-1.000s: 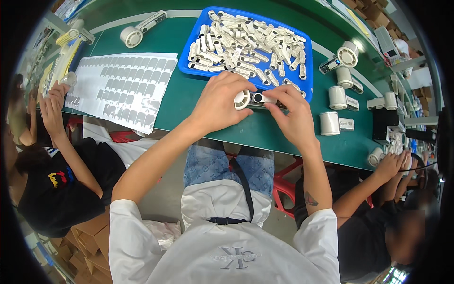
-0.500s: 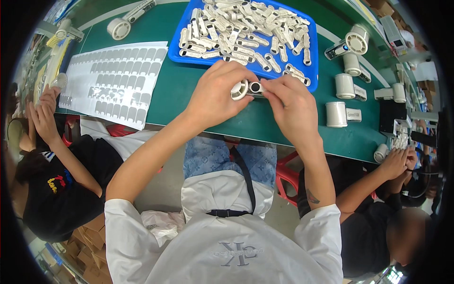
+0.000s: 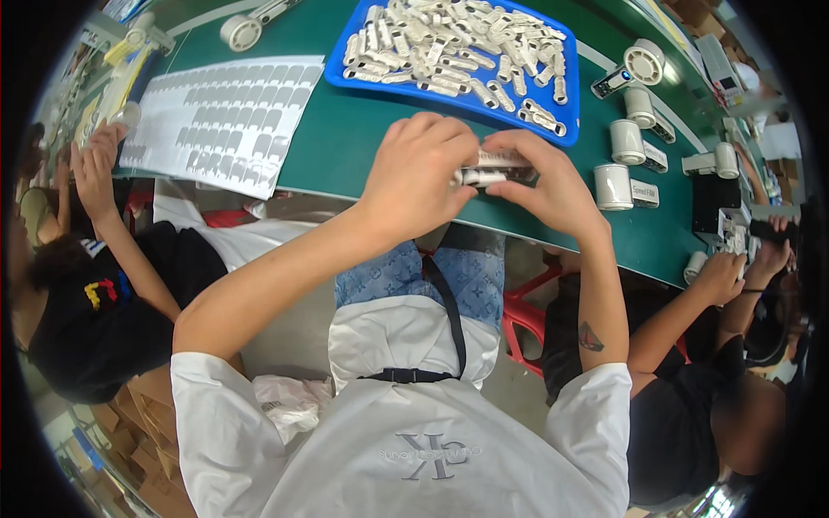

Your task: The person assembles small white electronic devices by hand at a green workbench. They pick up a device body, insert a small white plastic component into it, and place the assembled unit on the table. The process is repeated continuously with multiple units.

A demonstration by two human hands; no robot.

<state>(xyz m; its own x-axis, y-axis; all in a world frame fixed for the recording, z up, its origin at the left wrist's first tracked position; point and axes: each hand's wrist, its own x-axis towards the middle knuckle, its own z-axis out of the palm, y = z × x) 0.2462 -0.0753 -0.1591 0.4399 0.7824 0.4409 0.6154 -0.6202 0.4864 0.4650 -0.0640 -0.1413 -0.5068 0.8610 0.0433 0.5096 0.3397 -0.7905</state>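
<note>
Both my hands hold a small white handheld fan [image 3: 503, 159] above the near edge of the green table. My left hand [image 3: 419, 168] is closed round its left end, hiding most of the round head. At the other end my right hand [image 3: 553, 186] grips the handle between thumb and fingers. Between my hands the handle shows a pale long side above and a dark stretch below, slightly blurred. Beyond them stands a blue tray [image 3: 389, 89], heaped with white elongated parts [image 3: 440, 47].
On the left lies a sheet of grey stickers [image 3: 292, 112]. Several white fans [image 3: 614, 187] stand along the right, another fan [image 3: 240, 33] lies far left. Co-workers' hands [image 3: 99, 164] are busy at both sides. A red stool [image 3: 522, 324] is below the table edge.
The fan has been turned in my hands: its round head and round button faced up before, and now the handle's side shows. My right hand has opened wider round it.
</note>
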